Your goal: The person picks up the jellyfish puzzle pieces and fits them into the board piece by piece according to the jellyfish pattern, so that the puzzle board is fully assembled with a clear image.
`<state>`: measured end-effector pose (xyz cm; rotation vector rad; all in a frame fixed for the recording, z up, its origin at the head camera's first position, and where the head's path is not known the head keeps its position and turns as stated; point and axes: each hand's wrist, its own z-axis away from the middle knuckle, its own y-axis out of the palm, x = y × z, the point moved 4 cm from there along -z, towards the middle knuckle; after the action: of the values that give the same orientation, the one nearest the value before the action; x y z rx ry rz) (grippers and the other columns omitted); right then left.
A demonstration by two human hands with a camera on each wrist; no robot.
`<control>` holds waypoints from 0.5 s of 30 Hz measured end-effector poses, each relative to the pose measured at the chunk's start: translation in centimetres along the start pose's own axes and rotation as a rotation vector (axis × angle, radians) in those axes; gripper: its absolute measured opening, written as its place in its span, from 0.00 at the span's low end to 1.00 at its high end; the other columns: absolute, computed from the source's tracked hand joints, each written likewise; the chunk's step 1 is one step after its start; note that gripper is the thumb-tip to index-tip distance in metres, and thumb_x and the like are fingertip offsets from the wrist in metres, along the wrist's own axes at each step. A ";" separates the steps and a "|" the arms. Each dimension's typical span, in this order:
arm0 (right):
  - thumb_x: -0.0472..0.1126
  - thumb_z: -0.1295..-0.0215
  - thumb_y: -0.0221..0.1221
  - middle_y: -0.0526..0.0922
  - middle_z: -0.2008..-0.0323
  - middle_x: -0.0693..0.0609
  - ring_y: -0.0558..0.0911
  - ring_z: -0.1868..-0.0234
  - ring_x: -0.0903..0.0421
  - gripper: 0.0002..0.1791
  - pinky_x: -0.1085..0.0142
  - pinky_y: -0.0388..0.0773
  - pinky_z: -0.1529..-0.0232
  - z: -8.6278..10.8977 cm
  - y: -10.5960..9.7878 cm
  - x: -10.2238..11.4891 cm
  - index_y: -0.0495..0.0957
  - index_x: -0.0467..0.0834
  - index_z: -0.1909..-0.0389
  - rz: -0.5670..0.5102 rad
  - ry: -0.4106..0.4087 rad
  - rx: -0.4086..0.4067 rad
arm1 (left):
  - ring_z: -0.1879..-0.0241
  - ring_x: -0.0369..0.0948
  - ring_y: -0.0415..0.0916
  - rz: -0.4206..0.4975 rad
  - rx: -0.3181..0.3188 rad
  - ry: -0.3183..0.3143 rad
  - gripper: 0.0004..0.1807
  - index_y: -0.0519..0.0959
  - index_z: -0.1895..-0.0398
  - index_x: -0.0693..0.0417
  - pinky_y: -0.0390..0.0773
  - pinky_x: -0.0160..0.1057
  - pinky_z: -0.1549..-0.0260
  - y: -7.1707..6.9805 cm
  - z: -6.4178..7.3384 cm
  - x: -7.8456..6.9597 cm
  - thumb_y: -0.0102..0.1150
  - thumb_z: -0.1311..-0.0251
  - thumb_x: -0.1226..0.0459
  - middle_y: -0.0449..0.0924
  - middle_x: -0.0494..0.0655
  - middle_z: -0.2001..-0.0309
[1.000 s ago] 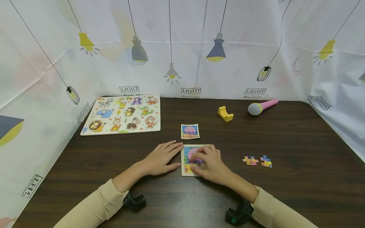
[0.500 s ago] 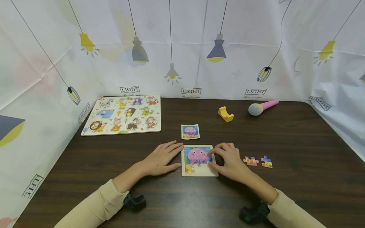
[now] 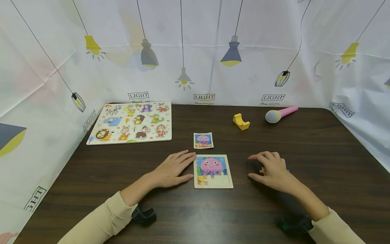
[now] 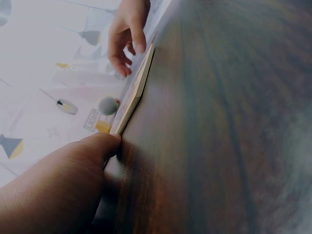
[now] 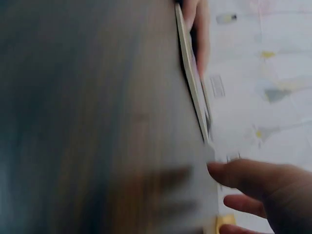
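Note:
A small jigsaw board [image 3: 226,183] with a pink jellyfish picture lies in the middle of the table, bare wood showing at its lower right. My left hand [image 3: 175,171] rests flat on the table, fingertip and thumb touching the board's left edge; the left wrist view shows the thumb [image 4: 105,146] against that edge. To the right of the board, my right hand [image 3: 274,171] hovers with thumb and fingers apart and nothing between them. Beneath it, a loose jigsaw piece [image 3: 263,171] shows in part; the hand mostly hides the other loose piece.
Just behind the board lies a small jellyfish picture card [image 3: 203,140]. An animal puzzle board [image 3: 129,122] is at the back left. A yellow arch block [image 3: 241,122] and a pink toy microphone [image 3: 280,114] lie at the back right, before a lamp-printed cloth [image 3: 256,78].
My right hand has left the jigsaw board and moved right, over the loose pieces, uncovering the jellyfish picture. The left hand stays at the board's left edge.

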<state>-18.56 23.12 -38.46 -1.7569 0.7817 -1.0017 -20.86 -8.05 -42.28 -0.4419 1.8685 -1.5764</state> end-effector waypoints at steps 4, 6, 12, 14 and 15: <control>0.54 0.50 0.66 0.71 0.51 0.42 0.63 0.52 0.40 0.30 0.49 0.58 0.64 0.9 -0.9 -1.2 0.74 0.45 0.48 0.009 0.028 0.077 | 0.31 0.44 0.41 0.003 -0.001 -0.001 0.35 0.50 0.29 0.50 0.47 0.49 0.37 0.0 0.0 0.0 0.39 0.34 0.45 0.49 0.44 0.30; 0.56 0.50 0.66 0.70 0.50 0.42 0.62 0.52 0.40 0.31 0.49 0.58 0.63 1.2 -1.2 -1.7 0.73 0.45 0.47 0.011 0.039 0.107 | 0.31 0.44 0.41 0.003 -0.002 -0.001 0.35 0.50 0.29 0.50 0.47 0.49 0.37 0.0 0.0 0.0 0.39 0.34 0.45 0.49 0.44 0.30; 0.58 0.51 0.65 0.69 0.50 0.40 0.61 0.52 0.38 0.32 0.45 0.58 0.63 1.9 -1.8 -3.2 0.74 0.44 0.49 -0.018 0.085 0.153 | 0.31 0.43 0.41 0.009 -0.006 -0.006 0.36 0.50 0.29 0.50 0.47 0.49 0.37 -0.1 0.1 -0.1 0.40 0.35 0.45 0.50 0.44 0.30; 0.58 0.51 0.66 0.69 0.50 0.39 0.61 0.52 0.37 0.30 0.45 0.57 0.62 2.0 -1.9 -3.7 0.76 0.44 0.52 -0.031 0.106 0.151 | 0.31 0.43 0.41 0.008 -0.008 -0.004 0.35 0.51 0.29 0.51 0.47 0.49 0.37 -0.1 0.1 -0.1 0.40 0.35 0.45 0.50 0.44 0.30; 0.57 0.51 0.66 0.69 0.51 0.39 0.61 0.52 0.37 0.28 0.44 0.57 0.62 2.0 -2.0 -3.9 0.76 0.44 0.54 -0.040 0.113 0.148 | 0.31 0.44 0.41 0.007 -0.008 -0.003 0.35 0.50 0.29 0.51 0.47 0.49 0.37 -0.1 0.0 -0.1 0.40 0.34 0.45 0.50 0.44 0.30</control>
<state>-18.44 27.90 -38.17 -1.6062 0.7256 -1.1640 -20.77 -8.05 -42.12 -0.4411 1.8725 -1.5637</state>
